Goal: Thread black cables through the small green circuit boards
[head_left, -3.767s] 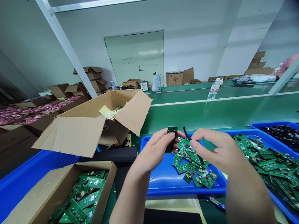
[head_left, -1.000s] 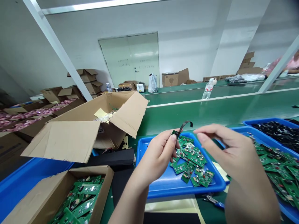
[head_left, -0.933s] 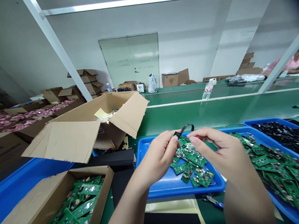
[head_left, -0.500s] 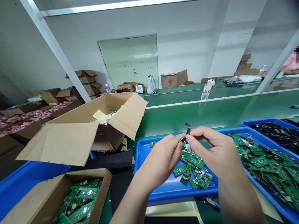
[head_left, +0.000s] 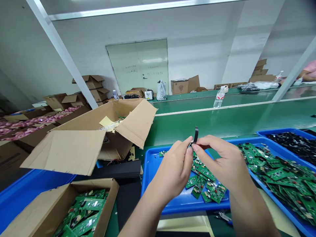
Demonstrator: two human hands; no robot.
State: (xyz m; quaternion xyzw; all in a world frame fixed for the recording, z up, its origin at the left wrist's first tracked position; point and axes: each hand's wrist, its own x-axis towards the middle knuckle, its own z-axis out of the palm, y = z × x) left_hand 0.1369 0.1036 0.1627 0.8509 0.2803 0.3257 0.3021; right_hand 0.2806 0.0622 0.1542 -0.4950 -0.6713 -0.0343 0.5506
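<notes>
Currently, we are pinching a thin circuit board point(head_left: 190, 144) in our left hand point(head_left: 175, 166). Our right hand point(head_left: 223, 161) is gripping a curved black strip point(head_left: 196, 133).

a hand can pass over the mostly bare left part of the blue tray point(head_left: 153, 171), between the left hand point(head_left: 174, 168) and the large carton point(head_left: 135, 120), whose spread flaps, with the small carton point(head_left: 111, 194) in front, block the way farther left. above the fingers point(head_left: 198, 150), past the black strip point(head_left: 196, 133), the air is open toward the green surface point(head_left: 172, 127) and the bottle point(head_left: 219, 97). the right forearm point(head_left: 247, 197) bars the space between the blue tray and the heap of boards point(head_left: 278, 174), and the pliers point(head_left: 224, 216) lie close beside it.
</notes>
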